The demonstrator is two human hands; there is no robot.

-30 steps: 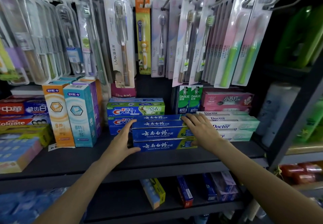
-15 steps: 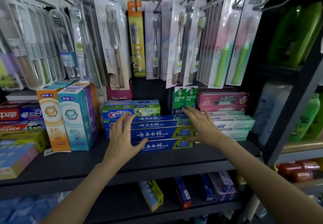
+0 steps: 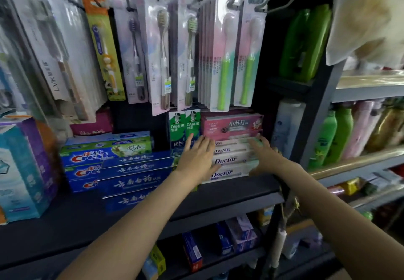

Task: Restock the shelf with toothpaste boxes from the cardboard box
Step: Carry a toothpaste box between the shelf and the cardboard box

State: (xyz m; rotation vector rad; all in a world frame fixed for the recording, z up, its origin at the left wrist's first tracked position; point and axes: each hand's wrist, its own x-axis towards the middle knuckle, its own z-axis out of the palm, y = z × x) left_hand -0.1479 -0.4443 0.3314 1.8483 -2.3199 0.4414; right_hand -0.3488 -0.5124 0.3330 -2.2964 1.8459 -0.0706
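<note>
We see the white Doctor toothpaste boxes (image 3: 231,159) stacked flat on the dark shelf (image 3: 240,189), their long printed faces turned towards us, near the shelf's right end. Our left hand (image 3: 197,159) lies against the stack's left end with the fingers straight and spread, its grip apart and closed round nothing. Our right hand (image 3: 265,159) lies against the right end in the same way, fingers straight and loose, grip apart; whether the palms press the boxes or only touch them we cannot tell.

Just left of this stack is a stack of blue Yunnan Baiyao toothpaste boxes (image 3: 135,181), also lying flat, and behind and left of those are the blue Crest boxes (image 3: 87,156). Directly behind the Doctor stack we see pink toothpaste boxes (image 3: 231,124) lying flat, and beside them two green Darlie boxes (image 3: 184,126) standing upright. At the far left stand taller boxes, a teal one (image 3: 19,170) in front.

Above the shelf, packaged toothbrushes hang from hooks, among them two with green handles (image 3: 225,69) on pink cards. To the right, past the dark upright post (image 3: 317,109), green bottles (image 3: 334,135) stand on a neighbouring shelf. On the shelf below we see more small boxes (image 3: 192,251), blurred.
</note>
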